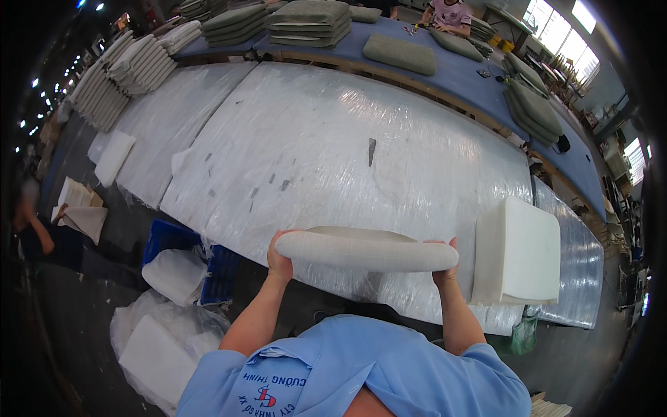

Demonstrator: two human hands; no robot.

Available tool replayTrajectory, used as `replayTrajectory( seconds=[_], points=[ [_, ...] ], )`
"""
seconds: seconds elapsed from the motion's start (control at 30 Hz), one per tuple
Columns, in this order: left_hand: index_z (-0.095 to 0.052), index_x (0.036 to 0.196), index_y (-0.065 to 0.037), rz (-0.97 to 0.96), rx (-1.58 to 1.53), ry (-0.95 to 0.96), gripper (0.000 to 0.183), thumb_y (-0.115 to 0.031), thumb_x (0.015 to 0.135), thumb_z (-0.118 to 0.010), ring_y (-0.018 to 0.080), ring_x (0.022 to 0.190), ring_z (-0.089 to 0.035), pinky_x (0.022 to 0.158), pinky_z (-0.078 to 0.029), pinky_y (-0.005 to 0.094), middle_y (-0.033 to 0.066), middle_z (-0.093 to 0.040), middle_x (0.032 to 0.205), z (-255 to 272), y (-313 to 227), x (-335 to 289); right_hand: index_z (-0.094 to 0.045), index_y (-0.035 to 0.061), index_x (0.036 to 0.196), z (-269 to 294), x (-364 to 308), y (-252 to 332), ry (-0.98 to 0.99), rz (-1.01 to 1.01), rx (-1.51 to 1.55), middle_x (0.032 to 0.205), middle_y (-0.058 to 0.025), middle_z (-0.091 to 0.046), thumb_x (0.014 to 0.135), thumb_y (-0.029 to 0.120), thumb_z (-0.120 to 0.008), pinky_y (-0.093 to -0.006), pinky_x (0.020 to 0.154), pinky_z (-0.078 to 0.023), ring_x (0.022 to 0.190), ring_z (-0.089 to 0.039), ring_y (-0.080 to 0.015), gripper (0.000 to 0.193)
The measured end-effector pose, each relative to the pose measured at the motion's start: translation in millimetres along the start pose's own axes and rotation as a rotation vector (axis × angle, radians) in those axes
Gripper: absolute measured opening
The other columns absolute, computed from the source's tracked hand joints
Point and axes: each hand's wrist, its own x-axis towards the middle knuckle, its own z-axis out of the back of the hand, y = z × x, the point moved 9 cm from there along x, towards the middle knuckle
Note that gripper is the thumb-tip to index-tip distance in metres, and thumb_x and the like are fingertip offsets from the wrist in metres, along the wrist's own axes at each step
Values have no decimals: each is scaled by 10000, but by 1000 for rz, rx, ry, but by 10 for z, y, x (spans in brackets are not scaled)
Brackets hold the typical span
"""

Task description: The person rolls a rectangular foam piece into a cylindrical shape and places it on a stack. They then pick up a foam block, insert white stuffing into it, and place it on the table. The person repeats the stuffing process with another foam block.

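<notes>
Between both hands I hold a light grey seat cushion (368, 252), its rounded edge toward me, above the near edge of the plastic-wrapped table (333, 153). My left hand (280, 257) grips its left end, and my right hand (447, 264) grips the right end, with the thumb up along the side. Parts of the fingers are hidden behind the cushion. To the right of my right hand, a stack of white foam pads (524, 250) stands on the table.
Across the far side runs a blue-topped table (333, 47) with stacked grey-green cushions (309, 21). Piled pale cushions (139, 64) stand at far left. A blue crate (167, 236) and a plastic bag of foam (156, 354) sit on the floor. Another person (52, 236) works at left.
</notes>
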Motion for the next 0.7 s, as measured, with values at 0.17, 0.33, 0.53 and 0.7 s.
replayTrajectory(
  seconds=[0.17,0.33,0.53,0.7],
  points=[
    [-702,1165,-22,99,138,54,384,-274,1073,-427,220,1074,-663,951,-523,353,104,-711,1109,170,157,-250,-692,-16,1163,70,-84,-296,54,-271,-132,1164,-154,-721,1066,514,-471,-428,965,-548,1033,-703,-282,582],
    [-610,1375,-90,566,47,-105,387,-211,1008,-589,218,1177,-638,970,-545,386,100,-645,1322,468,468,-713,-628,-19,1338,324,-254,-716,69,-485,-475,1355,-161,-632,1020,389,-593,-379,1077,-474,1230,-612,-252,519],
    [-439,1553,-121,527,44,21,664,-313,959,-666,218,1347,-521,1124,-427,399,81,-522,1507,380,132,-1360,-486,15,1481,208,-470,-894,272,-435,-700,1383,-149,-612,1002,405,-624,-402,1011,-522,1201,-620,-262,633],
    [-434,1569,-251,542,262,-137,734,-415,904,-696,289,1491,-310,1170,-274,536,107,-389,1614,585,168,-1831,-494,12,1473,-508,-848,-1359,334,-563,-822,1375,-152,-617,1000,407,-628,-405,1007,-523,1197,-623,-267,630]
  ],
)
